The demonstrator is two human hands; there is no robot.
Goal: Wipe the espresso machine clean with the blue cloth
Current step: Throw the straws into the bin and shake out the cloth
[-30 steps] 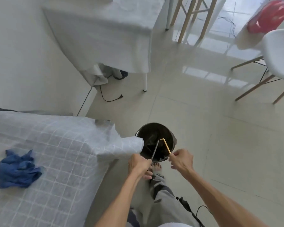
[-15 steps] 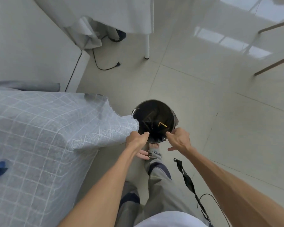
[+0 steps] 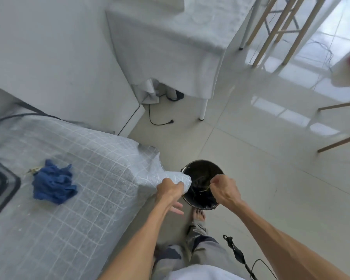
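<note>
Tiled floor is carrying a black bin (image 3: 202, 184) beside the surface (image 3: 73, 199).
Left hand (image 3: 169, 191) fingers are gripping its cover's corner; right hand (image 3: 225, 191) fingers are curling over the bin; cloth (image 3: 53, 182) is lying apart.

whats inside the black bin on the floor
The black bin holds thin stick-like scraps, one yellowish. The right hand and the tablecloth corner cover parts of its opening.
</note>
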